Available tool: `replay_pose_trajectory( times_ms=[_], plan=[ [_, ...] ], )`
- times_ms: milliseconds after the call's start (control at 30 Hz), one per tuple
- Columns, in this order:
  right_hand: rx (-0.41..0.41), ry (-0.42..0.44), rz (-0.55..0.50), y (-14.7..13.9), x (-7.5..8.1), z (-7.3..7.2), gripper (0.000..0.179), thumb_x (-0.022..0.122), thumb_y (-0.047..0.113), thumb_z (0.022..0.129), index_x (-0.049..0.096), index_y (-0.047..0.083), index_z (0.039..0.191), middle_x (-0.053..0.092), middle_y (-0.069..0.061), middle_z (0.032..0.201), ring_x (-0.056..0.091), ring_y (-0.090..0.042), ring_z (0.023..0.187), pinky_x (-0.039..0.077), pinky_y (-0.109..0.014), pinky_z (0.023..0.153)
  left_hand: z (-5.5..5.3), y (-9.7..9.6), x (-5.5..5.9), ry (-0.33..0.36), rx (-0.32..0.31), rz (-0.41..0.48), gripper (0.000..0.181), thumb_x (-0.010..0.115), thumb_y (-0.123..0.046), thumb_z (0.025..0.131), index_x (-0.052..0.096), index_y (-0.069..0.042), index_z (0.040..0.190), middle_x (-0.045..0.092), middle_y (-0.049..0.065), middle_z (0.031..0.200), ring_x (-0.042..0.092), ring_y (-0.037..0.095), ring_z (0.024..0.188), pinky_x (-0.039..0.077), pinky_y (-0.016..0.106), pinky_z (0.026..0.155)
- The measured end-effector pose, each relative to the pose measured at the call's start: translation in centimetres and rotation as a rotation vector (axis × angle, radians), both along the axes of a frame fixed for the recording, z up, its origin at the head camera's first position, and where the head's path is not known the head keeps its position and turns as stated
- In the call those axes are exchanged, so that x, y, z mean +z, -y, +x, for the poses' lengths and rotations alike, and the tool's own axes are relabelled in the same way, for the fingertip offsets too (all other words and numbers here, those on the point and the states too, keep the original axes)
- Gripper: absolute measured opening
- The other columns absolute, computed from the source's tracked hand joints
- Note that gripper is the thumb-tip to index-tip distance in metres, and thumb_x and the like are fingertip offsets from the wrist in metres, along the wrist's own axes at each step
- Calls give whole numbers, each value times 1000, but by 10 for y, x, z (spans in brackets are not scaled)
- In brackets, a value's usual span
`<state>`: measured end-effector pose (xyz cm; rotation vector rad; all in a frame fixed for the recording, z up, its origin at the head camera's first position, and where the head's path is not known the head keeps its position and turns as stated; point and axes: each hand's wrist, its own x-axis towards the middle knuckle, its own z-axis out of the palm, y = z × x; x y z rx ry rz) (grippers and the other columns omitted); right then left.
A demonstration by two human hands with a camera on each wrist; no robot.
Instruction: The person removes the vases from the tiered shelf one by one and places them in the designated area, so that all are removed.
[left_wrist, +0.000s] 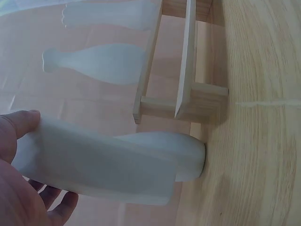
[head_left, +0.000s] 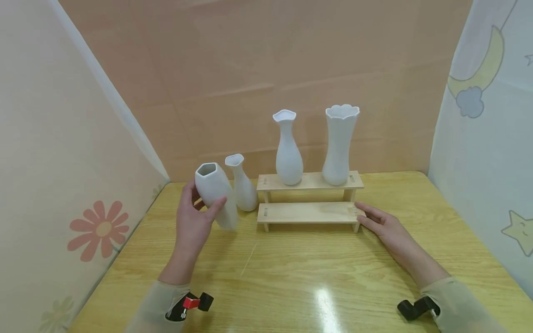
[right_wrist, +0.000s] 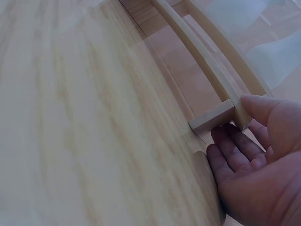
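Note:
My left hand (head_left: 192, 224) grips a white faceted vase (head_left: 213, 187) with a five-sided mouth, thumb on the near side and fingers round the far side. The vase leans, its mouth toward the left; in the left wrist view its base overlaps a slim-necked small vase (left_wrist: 183, 153). That small vase stands on the table beside a two-step wooden stand (head_left: 308, 212). At the stand's right end, my right hand (head_left: 385, 226) holds the lower step, with the thumb (right_wrist: 256, 106) at the board's edge and the other fingers curled below it, near the leg.
On the upper step stand a tall narrow-necked vase (head_left: 289, 159) and a wide vase with a scalloped rim (head_left: 338, 148). The wooden table (head_left: 291, 268) meets a peach backdrop (head_left: 266, 69) behind and patterned cloth walls (head_left: 491, 152) at both sides.

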<state>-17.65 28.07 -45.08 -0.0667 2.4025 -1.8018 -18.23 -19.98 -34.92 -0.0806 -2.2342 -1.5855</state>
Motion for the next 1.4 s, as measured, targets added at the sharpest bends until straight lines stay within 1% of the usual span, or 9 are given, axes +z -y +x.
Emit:
replay_pose_trajectory(
  times_ms=[167, 400, 633, 867, 1000, 1200, 1400],
  plan=[
    [7, -2, -7, 0, 1, 0, 72, 61, 43, 115, 34, 13, 174, 27, -20, 178, 26, -41, 162, 41, -6, 96, -7, 4, -4, -12, 16, 19, 78, 90, -18, 96, 47, -9, 160, 57, 13, 147, 56, 33, 134, 49, 56, 114],
    [8, 0, -1, 0, 2, 1, 72, 61, 43, 115, 34, 14, 174, 28, -20, 178, 27, -41, 162, 41, -6, 96, -18, 7, -10, 2, 48, 23, 79, 89, -21, 97, 46, -8, 161, 56, 14, 149, 55, 33, 134, 47, 56, 115],
    [9, 3, -13, 0, 2, 0, 72, 61, 43, 115, 33, 13, 174, 27, -20, 178, 27, -41, 162, 41, -6, 96, -33, 11, -21, -38, 84, 38, 76, 90, -18, 96, 48, -7, 158, 58, 14, 148, 56, 32, 133, 47, 56, 115],
    [8, 11, -15, -1, 0, 0, 72, 62, 43, 114, 34, 14, 174, 25, -19, 179, 24, -41, 163, 41, -6, 96, -45, 11, -27, -60, 104, 69, 76, 90, -15, 95, 48, -7, 159, 57, 14, 150, 56, 32, 134, 47, 54, 114],
    [9, 9, -17, -1, -1, 0, 73, 62, 44, 114, 34, 13, 174, 25, -19, 179, 25, -41, 163, 42, -6, 96, -52, 11, -31, -61, 114, 70, 75, 89, -15, 95, 49, -7, 158, 57, 13, 150, 56, 32, 133, 47, 53, 112],
    [4, 8, -21, -1, -1, 1, 75, 63, 46, 113, 35, 12, 174, 25, -19, 179, 24, -41, 163, 42, -6, 97, -64, 11, -38, -48, 143, 53, 74, 88, -16, 97, 48, -5, 158, 56, 15, 151, 55, 34, 135, 46, 55, 113],
    [8, 10, -25, -1, -1, 1, 74, 64, 44, 113, 34, 13, 174, 23, -19, 180, 22, -41, 164, 41, -5, 96, -73, 11, -43, -47, 152, 72, 73, 88, -13, 96, 49, -3, 157, 56, 16, 152, 55, 37, 138, 46, 56, 114]
  ],
)
